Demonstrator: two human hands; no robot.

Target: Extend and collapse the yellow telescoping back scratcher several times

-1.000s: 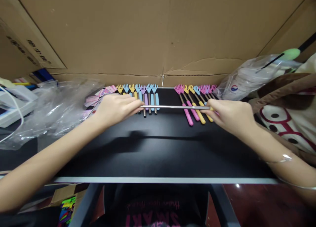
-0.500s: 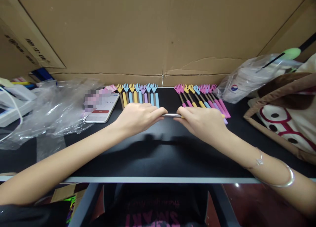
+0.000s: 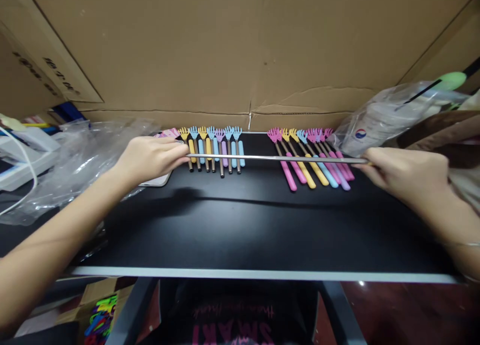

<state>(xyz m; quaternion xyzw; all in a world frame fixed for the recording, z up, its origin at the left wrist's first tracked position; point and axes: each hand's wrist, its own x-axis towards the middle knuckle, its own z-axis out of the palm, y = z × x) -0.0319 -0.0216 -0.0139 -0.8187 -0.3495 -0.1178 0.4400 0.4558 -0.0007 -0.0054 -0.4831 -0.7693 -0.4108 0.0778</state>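
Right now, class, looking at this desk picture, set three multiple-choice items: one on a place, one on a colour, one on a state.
1. Where does the row of pink, yellow and blue hand-shaped back scratchers lie?
A on the floor
B on the black table
C in the clear plastic bag

2. What colour is the wall of boxes behind?
A brown
B white
C green

3. How is the thin silver telescopic rod?
A bent double
B lying loose
C stretched between left hand and right hand

B: they rest on the tabletop. A: plain cardboard. C: each hand pinches one end.
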